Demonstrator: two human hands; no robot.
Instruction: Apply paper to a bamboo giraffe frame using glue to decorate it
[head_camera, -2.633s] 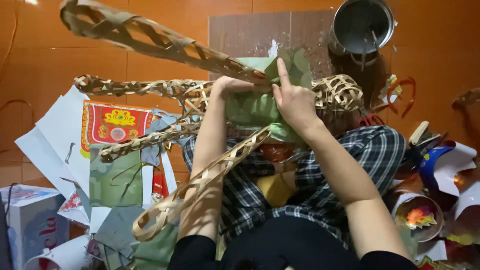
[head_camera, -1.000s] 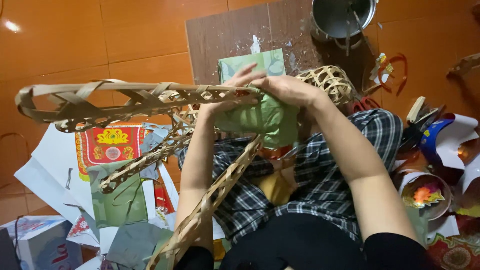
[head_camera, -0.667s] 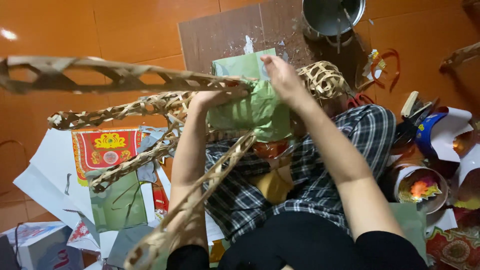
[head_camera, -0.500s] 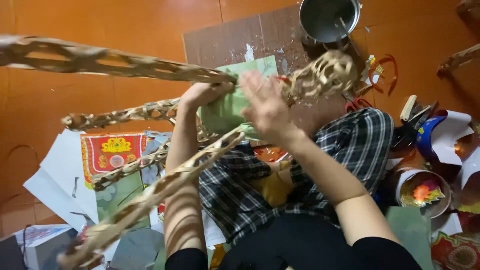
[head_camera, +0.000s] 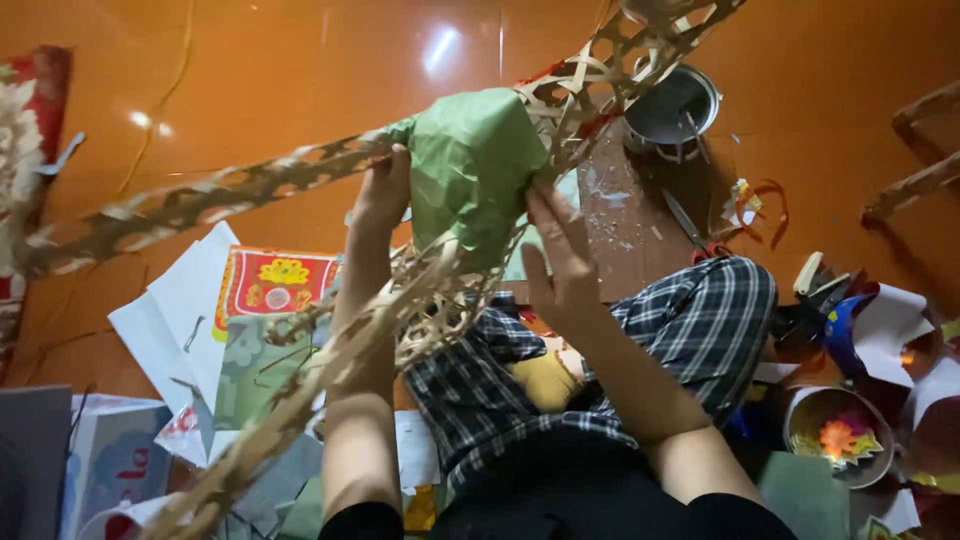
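Observation:
I hold up a woven bamboo frame (head_camera: 430, 290) with long lattice arms that spread left, down and up to the right. Green paper (head_camera: 470, 165) covers its middle part. My left hand (head_camera: 382, 192) grips the frame at the left edge of the green paper. My right hand (head_camera: 560, 255) presses flat, fingers apart, against the paper's lower right side. My legs in plaid trousers (head_camera: 690, 320) lie beneath, crossed on the floor.
An orange tiled floor (head_camera: 250, 80) lies below. A metal pot (head_camera: 675, 105) stands on a brown board (head_camera: 625, 220). Sheets of red, white and green paper (head_camera: 270, 285) lie at left. Bowls (head_camera: 835, 435), tools and paper scraps crowd the right.
The frame has been lifted and turned, so the green-covered part now faces me higher up. My right hand moved from the top of the paper to its lower right side.

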